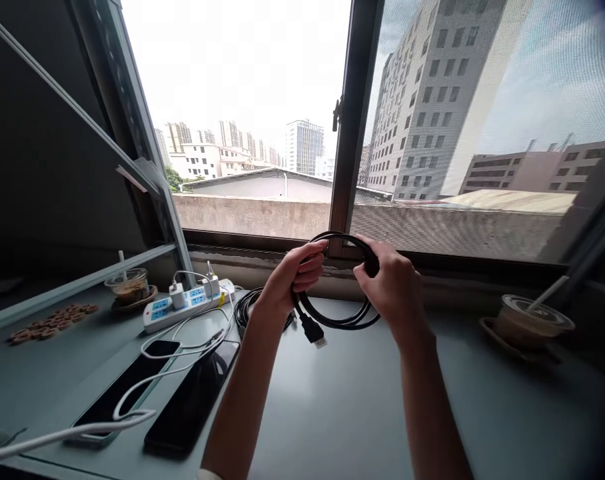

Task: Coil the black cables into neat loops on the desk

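Note:
A black cable (340, 325) is looped into a coil and held up above the table. My left hand (300, 270) has its fingers curled round the left side of the coil. On the opposite side, my right hand (390, 280) grips the loops between thumb and fingers. One cable end, a black plug (312, 330) with a pale tip that looks like an HDMI or USB connector, hangs down below my left hand. Behind my left forearm, a second coil of black cable (246, 313) lies on the table, partly hidden.
Two phones (187, 407) lie at the left with white charging cables across them. A white power strip (187, 303) holds chargers. Plastic cups with straws stand at far left (128, 287) and right (530, 323). A window (340, 167) is behind the grey table (332, 413).

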`<state>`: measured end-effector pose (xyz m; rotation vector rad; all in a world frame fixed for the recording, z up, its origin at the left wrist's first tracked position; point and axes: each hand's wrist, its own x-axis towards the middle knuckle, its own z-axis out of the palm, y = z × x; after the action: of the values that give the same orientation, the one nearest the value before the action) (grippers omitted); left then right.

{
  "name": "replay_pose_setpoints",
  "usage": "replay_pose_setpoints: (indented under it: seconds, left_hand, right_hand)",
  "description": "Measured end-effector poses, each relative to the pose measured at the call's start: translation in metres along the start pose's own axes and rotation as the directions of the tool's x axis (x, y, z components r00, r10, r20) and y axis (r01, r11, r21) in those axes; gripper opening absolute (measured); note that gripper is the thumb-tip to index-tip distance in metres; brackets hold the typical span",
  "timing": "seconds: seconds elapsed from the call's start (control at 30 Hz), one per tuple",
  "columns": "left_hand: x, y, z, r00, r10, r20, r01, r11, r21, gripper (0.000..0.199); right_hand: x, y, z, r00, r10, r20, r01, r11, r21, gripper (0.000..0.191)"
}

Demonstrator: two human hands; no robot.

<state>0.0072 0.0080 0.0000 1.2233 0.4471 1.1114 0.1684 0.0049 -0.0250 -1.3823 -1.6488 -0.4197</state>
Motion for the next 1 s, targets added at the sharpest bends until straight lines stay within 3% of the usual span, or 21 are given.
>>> replay_pose_setpoints:
  seconds: [0.13,0.33,0.4,0.5,0.6,0.73,0.9,1.0]
  left_hand:
    - [-0.004,0.0,0.003,0.992,-0.016,0.125,0.035,0.989,-0.144,0.019]
    - [-0.008,0.002,0.002,0.999,0.01,0.05,-0.002,0.99,-0.144,0.016]
    - [-0.008,0.005,-0.003,0.998,0.012,0.068,0.0,0.985,-0.174,0.013]
    - [-0.009,0.01,-0.013,0.987,-0.026,0.158,0.065,0.968,-0.244,0.004]
    - [-0.012,0.012,-0.021,0.96,-0.046,0.275,0.132,0.944,-0.303,0.009]
    - [-0.017,0.016,-0.023,0.926,-0.028,0.377,0.177,0.913,-0.368,0.007]
    - [-0.02,0.019,-0.023,0.935,-0.083,0.344,0.179,0.95,-0.255,0.008]
    - [-0.016,0.016,-0.028,0.961,-0.075,0.267,0.121,0.979,-0.163,0.009]
  right_hand:
    - [0.001,0.002,0.015,0.989,0.009,0.144,-0.018,0.998,0.058,0.051]
    - [-0.001,-0.007,0.035,0.973,-0.046,0.228,-0.012,0.969,0.247,0.072]
    - [0.0,-0.008,0.035,0.962,-0.069,0.265,-0.04,0.921,0.386,0.074]
    - [0.003,-0.006,0.032,0.951,-0.09,0.296,-0.101,0.814,0.571,0.058]
    - [0.006,-0.005,0.027,0.958,-0.073,0.279,-0.138,0.733,0.666,0.047]
    - [0.008,-0.004,0.021,0.951,-0.049,0.307,-0.207,0.635,0.744,0.048]
    - [0.009,-0.002,0.009,0.972,0.039,0.234,-0.202,0.652,0.731,0.044]
    - [0.009,-0.001,0.0,0.958,0.081,0.276,-0.271,0.574,0.772,0.044]
